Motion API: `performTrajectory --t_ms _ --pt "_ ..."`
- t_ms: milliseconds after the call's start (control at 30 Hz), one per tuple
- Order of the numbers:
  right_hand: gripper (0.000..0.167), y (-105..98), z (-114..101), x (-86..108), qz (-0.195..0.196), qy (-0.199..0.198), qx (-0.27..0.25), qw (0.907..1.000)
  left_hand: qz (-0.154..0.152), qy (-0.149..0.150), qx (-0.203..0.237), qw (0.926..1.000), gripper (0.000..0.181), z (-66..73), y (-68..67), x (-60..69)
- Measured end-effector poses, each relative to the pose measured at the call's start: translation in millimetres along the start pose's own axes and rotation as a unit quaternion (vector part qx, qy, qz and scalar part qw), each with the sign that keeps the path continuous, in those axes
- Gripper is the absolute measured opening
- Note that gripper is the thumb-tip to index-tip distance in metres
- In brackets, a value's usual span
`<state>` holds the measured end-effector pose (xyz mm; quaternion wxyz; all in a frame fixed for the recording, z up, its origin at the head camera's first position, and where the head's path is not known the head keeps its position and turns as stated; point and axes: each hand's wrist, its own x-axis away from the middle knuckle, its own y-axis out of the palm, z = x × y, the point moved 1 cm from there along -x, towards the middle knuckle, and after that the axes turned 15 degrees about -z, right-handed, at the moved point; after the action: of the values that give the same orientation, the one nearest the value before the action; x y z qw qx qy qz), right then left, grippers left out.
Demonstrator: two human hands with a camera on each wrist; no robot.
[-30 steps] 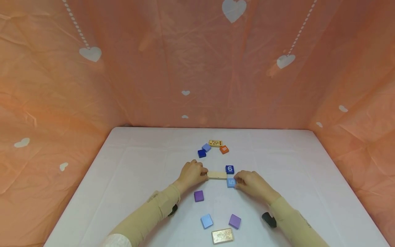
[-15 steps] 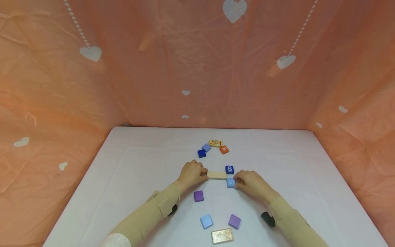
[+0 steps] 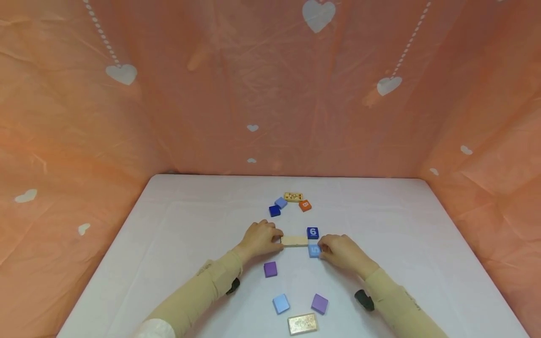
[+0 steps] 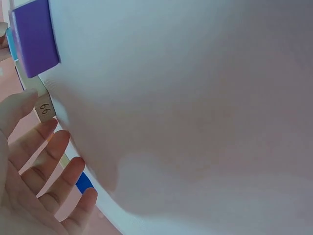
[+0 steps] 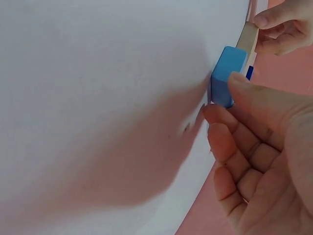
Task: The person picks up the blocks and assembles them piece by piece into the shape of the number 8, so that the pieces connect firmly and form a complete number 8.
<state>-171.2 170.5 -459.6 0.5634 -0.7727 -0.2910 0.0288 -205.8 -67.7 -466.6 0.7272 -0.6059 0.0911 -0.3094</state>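
My left hand (image 3: 258,238) pinches the left end of a pale wooden block (image 3: 295,241) that lies flat on the table. In the left wrist view, the end face of this wooden block (image 4: 45,108) reads "66", with the thumb and index finger against it. On the other side, my right hand (image 3: 344,253) pinches a light-blue number tile (image 3: 313,251), marked with what looks like a 5, between thumb and index finger. The tile meets the wooden block's right end. Directly behind it sits a dark-blue tile (image 3: 313,233) showing a 6 or 9.
Behind the hands lie a yellow patterned block (image 3: 293,196), an orange tile (image 3: 305,205), a periwinkle tile (image 3: 281,203) and a blue tile (image 3: 274,211). Nearer are a purple tile (image 3: 270,269), a light-blue tile (image 3: 281,303), a lilac tile (image 3: 319,304) and a gold block (image 3: 302,324).
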Motion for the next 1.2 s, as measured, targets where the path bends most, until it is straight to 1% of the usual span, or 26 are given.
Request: performTrajectory --t_ms 67,233,333,567,1000,1200 --pt "0.021 -0.3 0.1 0.2 0.001 0.005 -0.001 1.0 0.001 0.004 -0.001 1.0 0.027 0.8 -0.9 0.7" --pt "0.021 0.2 0.7 0.0 0.004 0.004 0.003 1.0 0.016 0.016 -0.007 0.9997 0.02 1.5 -0.9 1.9" --pt "0.022 0.9 1.0 0.1 0.005 0.005 0.004 1.0 0.021 0.019 -0.01 0.9996 0.02 1.8 -1.1 2.5" --pt "0.022 1.9 1.4 0.1 0.009 0.002 0.004 1.0 0.019 0.01 0.001 0.9998 0.021 2.8 -1.7 3.3" --pt "0.021 3.3 1.8 2.7 0.009 0.014 0.0 0.9999 0.026 0.003 0.009 0.9996 0.023 3.6 1.7 1.8" --pt "0.022 3.7 0.5 5.3 0.015 0.003 0.008 0.9999 0.027 0.001 0.012 0.9996 0.024 2.1 2.4 1.1"
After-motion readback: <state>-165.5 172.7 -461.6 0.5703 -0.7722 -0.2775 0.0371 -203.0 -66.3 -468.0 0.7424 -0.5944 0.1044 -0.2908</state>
